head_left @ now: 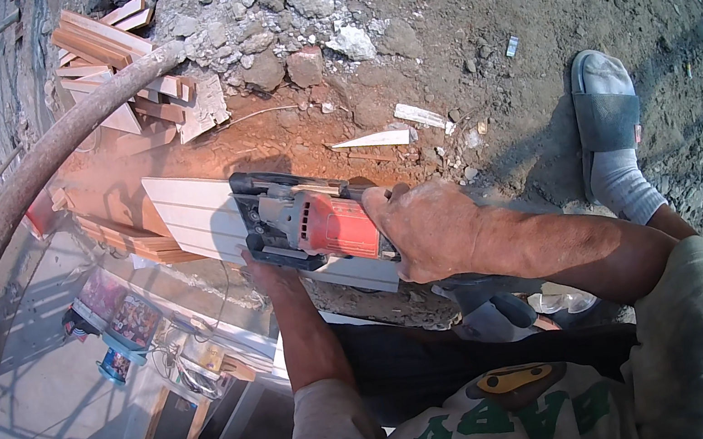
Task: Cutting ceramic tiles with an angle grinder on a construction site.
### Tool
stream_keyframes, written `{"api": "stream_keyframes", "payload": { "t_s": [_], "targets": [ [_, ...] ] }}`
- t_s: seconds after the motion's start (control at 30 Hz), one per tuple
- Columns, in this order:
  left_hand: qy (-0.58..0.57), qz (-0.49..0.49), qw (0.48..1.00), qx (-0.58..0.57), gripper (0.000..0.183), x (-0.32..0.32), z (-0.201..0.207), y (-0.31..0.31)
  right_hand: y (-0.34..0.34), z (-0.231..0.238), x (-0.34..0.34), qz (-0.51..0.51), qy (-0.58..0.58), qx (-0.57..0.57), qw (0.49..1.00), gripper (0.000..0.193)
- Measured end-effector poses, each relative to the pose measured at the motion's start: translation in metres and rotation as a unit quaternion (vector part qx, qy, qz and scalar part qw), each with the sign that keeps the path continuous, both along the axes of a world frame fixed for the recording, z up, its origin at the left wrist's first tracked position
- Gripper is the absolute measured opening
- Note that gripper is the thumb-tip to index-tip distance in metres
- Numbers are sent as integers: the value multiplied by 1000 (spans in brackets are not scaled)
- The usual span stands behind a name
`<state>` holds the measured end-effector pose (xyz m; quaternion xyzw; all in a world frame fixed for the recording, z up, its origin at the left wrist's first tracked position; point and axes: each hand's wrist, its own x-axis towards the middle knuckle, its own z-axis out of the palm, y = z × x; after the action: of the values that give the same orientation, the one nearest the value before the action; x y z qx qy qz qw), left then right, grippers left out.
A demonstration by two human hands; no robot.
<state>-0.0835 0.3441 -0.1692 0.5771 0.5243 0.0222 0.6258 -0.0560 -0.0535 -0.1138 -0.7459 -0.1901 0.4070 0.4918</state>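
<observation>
My right hand [431, 225] is closed around the rear of a red and black handheld power saw [338, 222]. The saw lies across a long pale board [194, 212] with dark lines along it; its blade is hidden. My left hand [266, 274] is at the board's near edge, just by the black base of the saw. Its fingers are mostly hidden beneath the tool, so their grip cannot be told. Reddish dust hangs over the far end of the board.
Cut wood pieces [109, 51] are heaped at the far left, beside a curved pole [54, 138]. Stacked brown boards [129, 236] lie beyond the pale one. Rubble [308, 1] and wood offcuts [376, 139] cover the ground. A foot in a grey slide sandal [609, 123] is at right.
</observation>
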Motion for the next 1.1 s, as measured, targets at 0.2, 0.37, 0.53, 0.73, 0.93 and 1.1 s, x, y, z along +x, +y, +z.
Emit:
{"api": "stream_keyframes", "payload": {
  "t_s": [0.2, 0.37, 0.53, 0.73, 0.93, 1.1],
  "targets": [
    [-5, -8, 1000, -4, 55, 0, 1, -4, 0, -3, -6, -18, -13, 1, 1000, 50],
    [0, -14, 1000, -1, 54, -3, -3, 11, 0, -3, -7, -11, -14, -3, 1000, 50],
    [-18, -27, 999, -15, 53, -4, -5, 12, 1, -8, -10, -6, -24, 0, 1000, 65],
    [-16, -16, 1000, 11, 54, -4, -4, 8, -1, -7, -11, -6, -13, 1, 1000, 65],
    [-18, 17, 1000, 11, 56, -6, -1, 5, -1, -10, -16, -24, -31, 5, 999, 62],
    [-14, 18, 1000, -3, 57, -6, 0, 0, -7, -9, -17, -13, -13, 10, 1000, 61]
  ]
}}
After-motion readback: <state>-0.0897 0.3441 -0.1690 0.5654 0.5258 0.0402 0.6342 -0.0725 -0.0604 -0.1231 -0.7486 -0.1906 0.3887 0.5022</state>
